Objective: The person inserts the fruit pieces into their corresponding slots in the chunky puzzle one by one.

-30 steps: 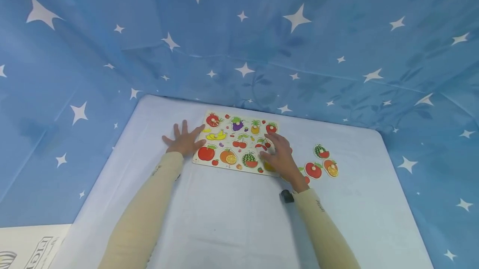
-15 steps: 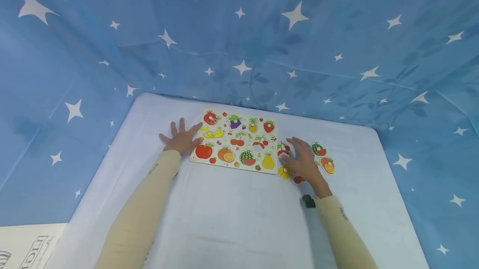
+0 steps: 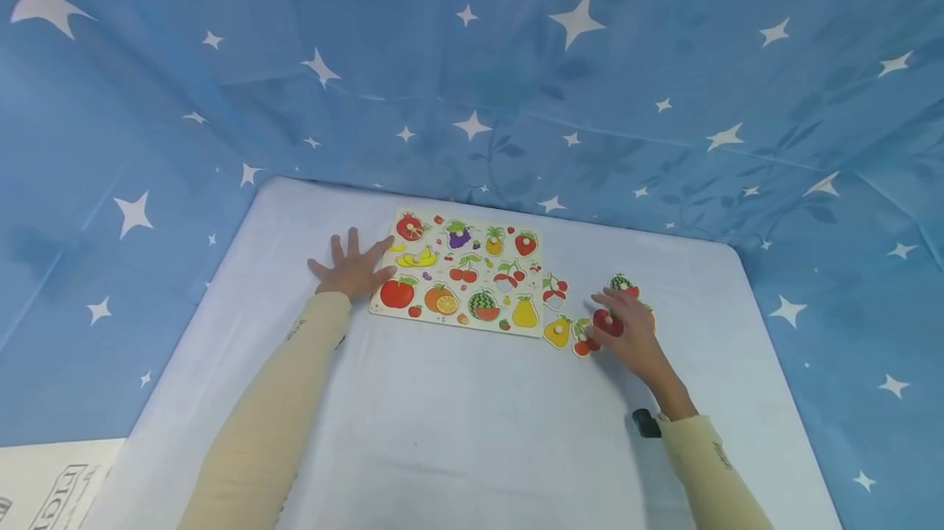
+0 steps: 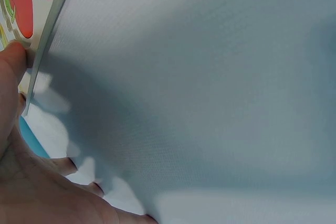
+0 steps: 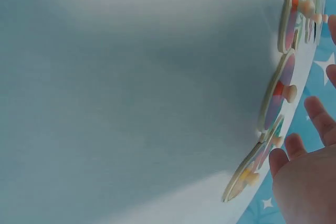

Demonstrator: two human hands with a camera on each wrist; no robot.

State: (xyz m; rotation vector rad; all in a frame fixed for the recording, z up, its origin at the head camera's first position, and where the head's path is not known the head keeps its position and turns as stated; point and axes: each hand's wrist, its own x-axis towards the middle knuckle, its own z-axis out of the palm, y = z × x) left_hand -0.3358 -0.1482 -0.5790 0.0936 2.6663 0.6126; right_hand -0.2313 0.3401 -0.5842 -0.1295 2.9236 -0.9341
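**So, left hand (image 3: 350, 272) at the fruit board (image 3: 450, 325), right hand (image 3: 627, 329) over the apple piece (image 3: 607, 322)**

From where I stand, the person's left hand lies spread on the white table (image 3: 442, 432), thumb and forefinger touching the near-left edge of the board, gripping nothing. The board lies flat, with painted fruit in rows and small knobs along its top row.

Over to the right of it, the right hand reaches among the loose pieces. Its thumb and fingers stand apart with the apple piece showing between them; they have not closed on it, and I cannot tell whether they touch it. The apple piece is on the table, well apart from the board.

Just beside the board's right edge lie a red and white piece (image 3: 554, 291) and a pear piece (image 3: 557, 331), with a cherry piece (image 3: 581, 338) near the right thumb. Beyond the fingers sit a watermelon piece (image 3: 623, 284) and, partly hidden by the hand, an orange piece (image 3: 652, 315).

Pale sleeves (image 3: 273, 399) cover both arms, and a blue curtain (image 3: 442, 63) with white stars hangs behind.
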